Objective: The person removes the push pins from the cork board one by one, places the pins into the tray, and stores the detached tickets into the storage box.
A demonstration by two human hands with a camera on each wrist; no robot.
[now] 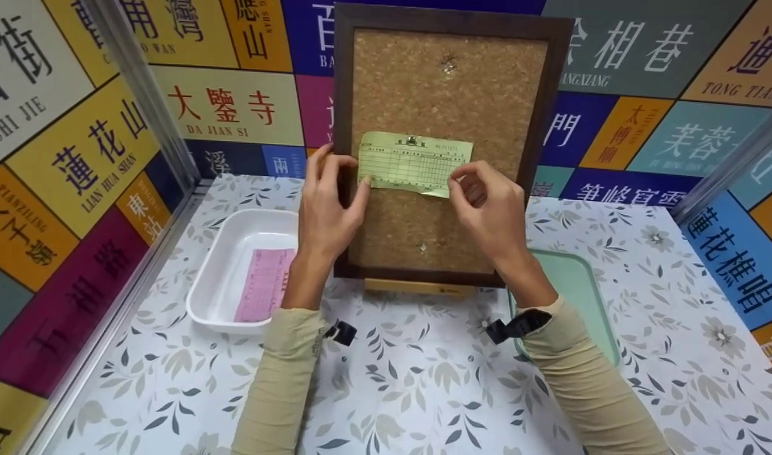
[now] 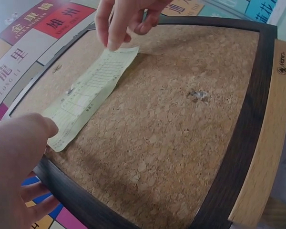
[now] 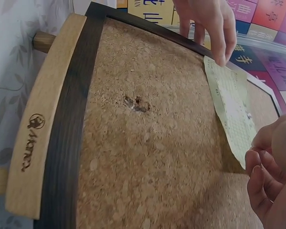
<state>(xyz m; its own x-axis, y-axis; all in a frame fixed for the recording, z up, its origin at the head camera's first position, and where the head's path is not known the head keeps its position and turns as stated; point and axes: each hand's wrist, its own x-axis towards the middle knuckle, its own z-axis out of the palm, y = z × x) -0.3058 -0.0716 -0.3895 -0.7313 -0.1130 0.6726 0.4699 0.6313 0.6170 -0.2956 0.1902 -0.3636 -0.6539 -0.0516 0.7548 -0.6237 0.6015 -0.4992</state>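
A framed cork board (image 1: 392, 227) stands upright, with a pale green printed slip (image 1: 417, 164) lying across its middle. A small dark, shiny spot shows at the slip's top edge. My left hand (image 1: 329, 202) grips the board's left frame edge, its thumb on the slip's left end and its fingers behind the frame in the left wrist view. At the slip's lower right corner, my right hand (image 1: 493, 202) pinches the paper between thumb and forefinger. In the right wrist view the slip (image 3: 231, 107) bows slightly away from the cork (image 3: 171, 143).
Left of the board, a white tray (image 1: 199, 297) holds pink printed paper (image 1: 259, 284). A pale green tray (image 1: 582, 284) lies to the right, partly behind my right forearm. Small shiny ragged spots (image 1: 448, 64) mark the cork. Sign-covered panels (image 1: 228, 104) enclose the floral tabletop (image 1: 411, 385).
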